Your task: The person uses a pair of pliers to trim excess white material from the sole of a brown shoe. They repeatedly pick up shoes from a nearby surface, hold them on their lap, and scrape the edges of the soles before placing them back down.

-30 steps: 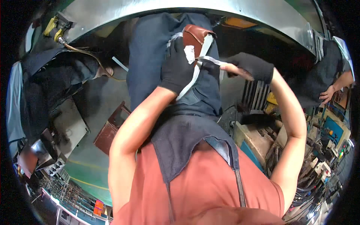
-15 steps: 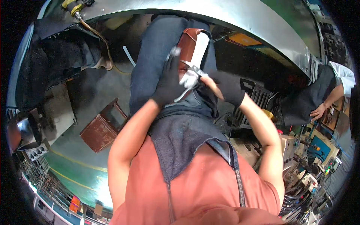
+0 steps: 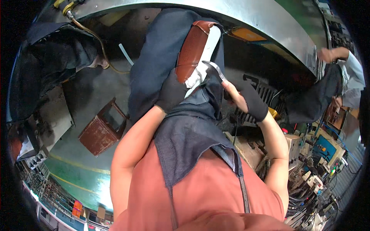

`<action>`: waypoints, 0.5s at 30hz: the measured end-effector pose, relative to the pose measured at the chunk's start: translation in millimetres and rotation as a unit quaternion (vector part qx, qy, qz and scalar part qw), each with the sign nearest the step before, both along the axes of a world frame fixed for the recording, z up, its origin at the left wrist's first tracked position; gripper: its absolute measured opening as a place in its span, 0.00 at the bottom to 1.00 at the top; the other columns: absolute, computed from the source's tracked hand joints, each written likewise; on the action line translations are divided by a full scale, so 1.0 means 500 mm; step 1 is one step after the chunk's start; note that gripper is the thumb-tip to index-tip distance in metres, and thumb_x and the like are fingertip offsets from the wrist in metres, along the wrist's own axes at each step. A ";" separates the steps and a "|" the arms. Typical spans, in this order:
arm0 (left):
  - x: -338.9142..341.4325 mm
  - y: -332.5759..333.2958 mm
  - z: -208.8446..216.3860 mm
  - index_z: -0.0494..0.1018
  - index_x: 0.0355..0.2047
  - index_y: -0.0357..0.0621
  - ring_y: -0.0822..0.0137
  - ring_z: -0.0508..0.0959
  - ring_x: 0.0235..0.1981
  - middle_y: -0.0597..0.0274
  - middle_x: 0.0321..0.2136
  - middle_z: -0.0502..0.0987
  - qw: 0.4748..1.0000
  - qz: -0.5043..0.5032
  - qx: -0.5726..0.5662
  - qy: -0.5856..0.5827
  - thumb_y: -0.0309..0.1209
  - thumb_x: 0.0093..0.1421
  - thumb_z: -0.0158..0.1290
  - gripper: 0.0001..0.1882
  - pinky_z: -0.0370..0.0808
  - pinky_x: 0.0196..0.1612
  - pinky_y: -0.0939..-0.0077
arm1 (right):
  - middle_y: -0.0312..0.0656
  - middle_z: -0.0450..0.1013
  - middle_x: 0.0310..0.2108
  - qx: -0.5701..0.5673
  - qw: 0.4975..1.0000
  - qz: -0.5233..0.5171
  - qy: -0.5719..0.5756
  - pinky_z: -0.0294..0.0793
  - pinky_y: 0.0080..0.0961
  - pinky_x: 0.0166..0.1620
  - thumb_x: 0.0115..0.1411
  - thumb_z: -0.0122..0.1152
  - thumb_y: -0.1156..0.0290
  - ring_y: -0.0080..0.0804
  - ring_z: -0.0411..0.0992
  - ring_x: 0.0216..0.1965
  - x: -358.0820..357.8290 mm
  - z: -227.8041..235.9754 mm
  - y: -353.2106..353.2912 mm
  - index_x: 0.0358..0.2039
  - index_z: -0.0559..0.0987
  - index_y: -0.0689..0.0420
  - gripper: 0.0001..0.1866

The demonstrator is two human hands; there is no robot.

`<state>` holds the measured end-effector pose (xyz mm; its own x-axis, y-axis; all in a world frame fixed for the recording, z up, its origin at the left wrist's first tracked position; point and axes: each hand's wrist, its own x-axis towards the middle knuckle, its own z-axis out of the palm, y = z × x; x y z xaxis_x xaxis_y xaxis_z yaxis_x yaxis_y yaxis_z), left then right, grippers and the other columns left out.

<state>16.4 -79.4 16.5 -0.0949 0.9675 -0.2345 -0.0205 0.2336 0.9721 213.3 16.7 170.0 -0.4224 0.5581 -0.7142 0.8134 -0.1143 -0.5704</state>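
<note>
A brown leather shoe (image 3: 191,48) lies lengthwise over my thighs, its white underside (image 3: 210,44) turned to the right. My left hand (image 3: 172,91), in a dark glove, is wrapped round the near end of the shoe; some of its fingers are hidden. At the near end there is also some white material, which I cannot make out further. My right hand (image 3: 246,96), in a dark glove with the thumb bare, is closed round a silver metal hand tool (image 3: 218,71). The tool's curved head is over the white underside; its exact kind is unclear.
A metal bench edge (image 3: 246,17) curves across the far side. To the left are a brown stool (image 3: 101,133), a hose (image 3: 94,34) and a seated person's dark-clothed leg (image 3: 58,54). Another person (image 3: 348,73) sits at the right, above cluttered machinery (image 3: 312,181).
My left hand, blurred and flat beside the shoe before, now grips its near end. The tool has shifted right and turned with my right hand. The person at right has raised a hand.
</note>
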 end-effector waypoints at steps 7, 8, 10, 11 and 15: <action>-0.005 -0.017 -0.025 0.62 0.50 0.37 0.61 0.76 0.43 0.52 0.42 0.74 0.998 0.027 -0.025 -0.042 0.38 0.53 0.62 0.30 0.72 0.45 0.69 | 0.54 0.67 0.21 0.133 0.985 0.075 0.082 0.64 0.33 0.29 0.64 0.50 0.60 0.37 0.64 0.21 -0.032 -0.065 -0.014 0.29 0.73 0.67 0.19; -0.010 -0.015 0.002 0.62 0.51 0.37 0.62 0.76 0.43 0.53 0.42 0.74 0.995 0.029 -0.050 -0.078 0.37 0.53 0.61 0.30 0.72 0.45 0.70 | 0.56 0.67 0.20 0.102 0.992 0.068 0.021 0.64 0.34 0.28 0.64 0.49 0.57 0.38 0.63 0.20 -0.011 -0.082 -0.017 0.30 0.73 0.67 0.21; -0.037 0.021 0.120 0.62 0.52 0.37 0.65 0.75 0.43 0.56 0.42 0.74 0.970 0.058 -0.166 -0.166 0.35 0.55 0.60 0.28 0.72 0.46 0.71 | 0.55 0.67 0.19 0.106 0.992 0.067 0.001 0.64 0.34 0.28 0.64 0.49 0.57 0.38 0.63 0.20 -0.003 -0.070 -0.020 0.29 0.73 0.67 0.22; -0.036 0.001 0.098 0.63 0.51 0.38 0.66 0.76 0.43 0.57 0.42 0.74 0.963 0.056 -0.166 -0.206 0.33 0.55 0.59 0.27 0.72 0.45 0.72 | 0.54 0.66 0.19 0.108 0.992 0.064 -0.010 0.64 0.34 0.28 0.64 0.49 0.56 0.38 0.63 0.20 -0.003 -0.060 -0.026 0.29 0.73 0.67 0.22; -0.028 -0.017 0.071 0.67 0.50 0.39 0.71 0.76 0.41 0.60 0.42 0.75 0.967 0.048 -0.099 -0.228 0.31 0.55 0.59 0.23 0.73 0.44 0.76 | 0.52 0.66 0.16 0.093 0.994 0.051 -0.030 0.64 0.34 0.28 0.65 0.47 0.54 0.39 0.63 0.19 0.006 -0.072 -0.037 0.25 0.73 0.67 0.25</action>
<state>2.2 -87.8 51.8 -0.0242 0.8910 -0.4534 -0.4673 0.3909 0.7930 216.1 -1.8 134.1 -0.4434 0.6393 -0.6283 0.8484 0.0732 -0.5242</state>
